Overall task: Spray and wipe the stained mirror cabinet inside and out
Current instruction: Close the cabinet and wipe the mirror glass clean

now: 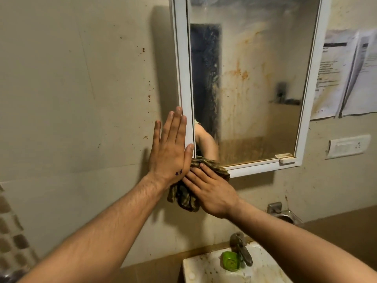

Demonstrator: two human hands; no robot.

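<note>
Both hands work at the lower-left corner of the mirror cabinet [265, 166], which hangs on the wall at 12 o'clock above the sink [201, 270]. The left hand [169, 152] lies flat, fingers straight and together, against the outer side of the white frame, gripping nothing. It is most likely bracing the cabinet so it does not shift under pressure. At its 4 o'clock the right hand [212, 190] spreads nearly straight fingers over a striped cloth [184, 199], pressing it on the frame's bottom corner, and the loose end hangs below the palm. Whether the thumb hooks beneath cannot be seen. Orange-brown streaks cover the glass [255, 88], thickest along the bottom edge — the outside seems barely begun. Green soap [230, 261] sits by the tap [242, 250] at 6 o'clock.
</note>
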